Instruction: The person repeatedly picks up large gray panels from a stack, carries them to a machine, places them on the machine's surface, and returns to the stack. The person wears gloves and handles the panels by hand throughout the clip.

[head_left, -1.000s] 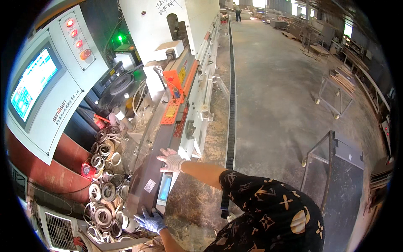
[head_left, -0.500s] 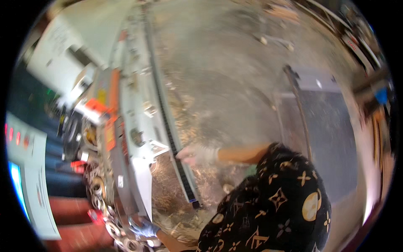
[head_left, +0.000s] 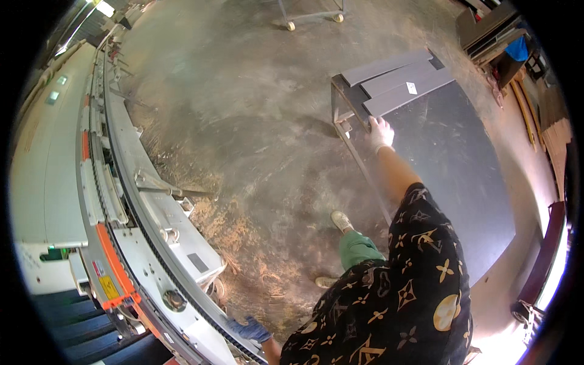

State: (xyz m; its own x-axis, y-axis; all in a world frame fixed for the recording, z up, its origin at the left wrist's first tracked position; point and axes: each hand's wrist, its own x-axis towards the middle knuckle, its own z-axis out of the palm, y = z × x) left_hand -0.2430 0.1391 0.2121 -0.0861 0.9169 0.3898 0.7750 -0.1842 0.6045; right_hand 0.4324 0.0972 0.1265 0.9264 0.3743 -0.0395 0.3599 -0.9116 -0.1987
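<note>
My right hand (head_left: 381,132), in a pale glove, has its fingers curled at the near end of a narrow dark board (head_left: 395,91). That board lies among a few similar strips, one with a small white label, on top of a large dark panel (head_left: 450,176) carried by a metal-framed cart (head_left: 359,149). At the lower edge, my left hand (head_left: 249,330) wears a blue glove. Its fingers are apart and it holds nothing; it is beside the rail (head_left: 159,246) of a long machine. How firmly the right fingers grip is partly hidden.
The long machine (head_left: 100,201) with orange guards runs along the left. Sawdust (head_left: 243,243) covers the floor beside it. Another wheeled frame (head_left: 313,18) stands at the far end. Stacked boards (head_left: 556,143) and a blue object (head_left: 517,48) are at the right.
The view has turned to the right. My right hand has moved from the machine's edge to the boards on the cart. My left hand stays low by the machine.
</note>
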